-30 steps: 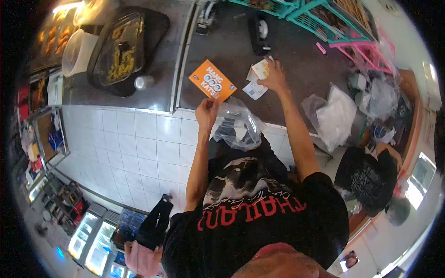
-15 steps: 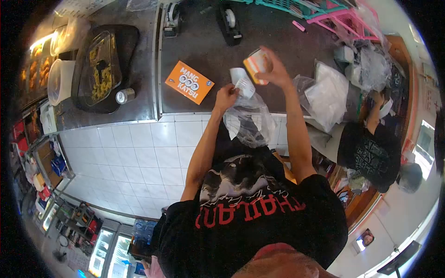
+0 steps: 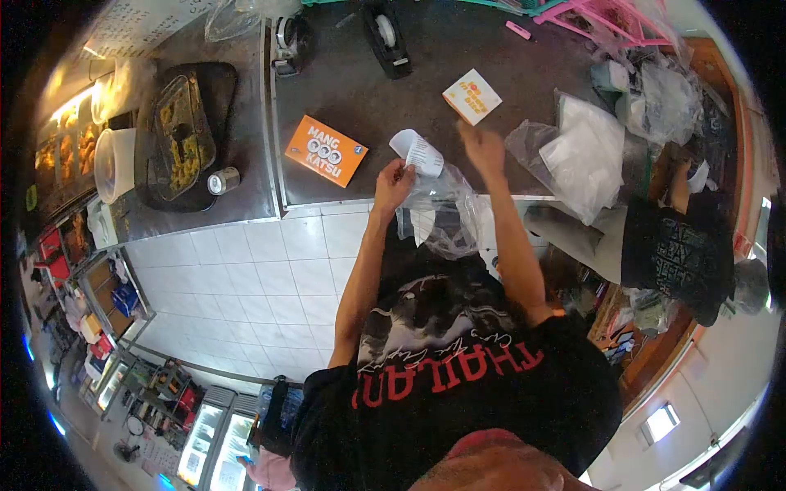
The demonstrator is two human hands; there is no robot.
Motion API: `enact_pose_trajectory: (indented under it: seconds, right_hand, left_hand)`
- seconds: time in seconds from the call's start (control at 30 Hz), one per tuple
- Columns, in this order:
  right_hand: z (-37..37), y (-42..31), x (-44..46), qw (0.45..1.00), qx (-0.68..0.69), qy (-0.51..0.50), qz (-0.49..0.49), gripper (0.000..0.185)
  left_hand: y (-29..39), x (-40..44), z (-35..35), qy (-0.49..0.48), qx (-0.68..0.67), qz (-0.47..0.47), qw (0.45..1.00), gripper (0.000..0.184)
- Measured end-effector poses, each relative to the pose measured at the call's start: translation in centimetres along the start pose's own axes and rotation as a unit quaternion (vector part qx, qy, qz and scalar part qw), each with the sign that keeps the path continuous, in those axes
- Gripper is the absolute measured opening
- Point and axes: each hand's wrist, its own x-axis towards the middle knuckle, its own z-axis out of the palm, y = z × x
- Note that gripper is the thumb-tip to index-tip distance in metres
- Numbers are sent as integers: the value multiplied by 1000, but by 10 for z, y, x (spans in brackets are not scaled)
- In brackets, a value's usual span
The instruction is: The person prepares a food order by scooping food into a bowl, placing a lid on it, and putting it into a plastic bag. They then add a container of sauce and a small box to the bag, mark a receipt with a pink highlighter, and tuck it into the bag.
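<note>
My left hand [image 3: 395, 186] is closed at the counter's front edge, pinching a curled printed paper slip [image 3: 424, 155]. A clear plastic bag [image 3: 446, 217] hangs just below and beside it over the edge; whether the same fingers also grip the bag I cannot tell. My right hand [image 3: 483, 151] is over the counter, a little blurred, with nothing visible in it and a finger stretched out. Just beyond its fingertips lies a white and yellow box [image 3: 472, 96] with orange print. To the left of the paper rests an orange "Mang Katsu" box [image 3: 326, 151].
A stack of white bags [image 3: 581, 159] lies right of my right hand. Tape dispensers [image 3: 386, 37] and a pink marker [image 3: 517, 30] sit farther back. Leftward are a can [image 3: 223, 181] and a food tray [image 3: 182, 135]. A person in a black shirt [image 3: 675, 254] stands at right.
My right hand has let go of the white and yellow box, which now lies on the counter, and has drawn back toward me. My left hand still pinches the paper slip.
</note>
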Motion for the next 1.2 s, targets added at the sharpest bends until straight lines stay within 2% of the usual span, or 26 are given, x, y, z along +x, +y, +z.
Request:
enact_pose_trajectory:
  seconds: [0.07, 0.17, 0.23, 0.3, 0.33, 0.4, 0.43, 0.53, 0.63, 0.73, 0.77, 0.83, 0.93, 1.07, 1.13, 1.2]
  right_hand:
    - [23, 18, -18, 960, 155, -182, 146, 41]
    - [28, 11, -40, 942, 298, -138, -74, 31]
    - [-5, -33, -53, 895, 394, -136, -157, 26]
    - [-15, -42, -48, 852, 448, -148, -229, 19]
    - [-13, -33, -33, 892, 373, -152, -206, 18]
    - [7, -1, 6, 952, 214, -155, -155, 17]
    - [46, 39, 32, 952, 256, -93, -139, 23]
    - [87, 87, 71, 998, 11, -53, -20, 35]
    - [101, 89, 86, 994, 66, -45, -81, 42]
    - [96, 71, 87, 990, 41, -16, -132, 40]
    - [95, 66, 85, 987, 27, 0, -160, 39]
    - [88, 55, 81, 988, 11, -17, -153, 40]
    - [89, 55, 79, 985, 8, -25, -172, 42]
    - [82, 55, 77, 987, 22, -55, -149, 47]
    - [74, 55, 64, 987, 33, -26, -156, 49]
    - [67, 60, 46, 985, 19, -4, -172, 50]
  left_hand:
    - [11, -1, 8, 7, -9, 19, 1000, 18]
    - [27, -7, 17, 28, -33, 57, 997, 18]
    - [62, -22, 22, 50, -90, 80, 991, 19]
    - [89, -33, 32, 70, -90, 51, 992, 22]
    - [95, -36, 35, 81, -91, 38, 992, 23]
    - [76, -43, 35, 89, -121, -88, 985, 26]
    - [63, -44, 36, 90, -135, -148, 976, 27]
    - [26, -72, 20, 63, -112, -198, 972, 31]
    - [3, -93, 2, 54, 45, -112, 991, 31]
    - [12, -105, -3, 55, 207, -11, 977, 29]
    - [27, -101, 1, 71, 243, 10, 967, 27]
    - [59, -85, 13, 106, 312, 52, 943, 25]
    - [44, -39, 20, 88, 338, 162, 923, 27]
    - [27, 23, 33, 42, 369, 159, 915, 30]
    - [9, 36, 35, 9, 398, 129, 908, 32]
    - [2, 37, 31, -4, 399, 145, 905, 35]
